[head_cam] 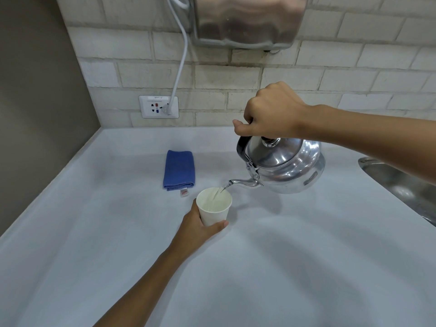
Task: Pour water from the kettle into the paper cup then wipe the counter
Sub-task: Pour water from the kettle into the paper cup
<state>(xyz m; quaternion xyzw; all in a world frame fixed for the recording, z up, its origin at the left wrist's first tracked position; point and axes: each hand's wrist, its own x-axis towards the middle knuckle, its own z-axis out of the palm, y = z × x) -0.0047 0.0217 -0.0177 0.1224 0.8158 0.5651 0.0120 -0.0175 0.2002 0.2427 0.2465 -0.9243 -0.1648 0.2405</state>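
A shiny metal box hangs high on the pale brick wall. A white cord runs down from beside it to a white wall socket, where it is plugged in. At the right edge sits part of a metal sink.

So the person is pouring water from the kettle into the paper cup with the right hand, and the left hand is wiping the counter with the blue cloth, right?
Not quite. In the head view the left hand is not wiping: it holds the paper cup steady. The blue cloth lies folded and untouched on the counter, behind the cup. The rest holds: the right hand tilts the kettle and water runs into the cup.
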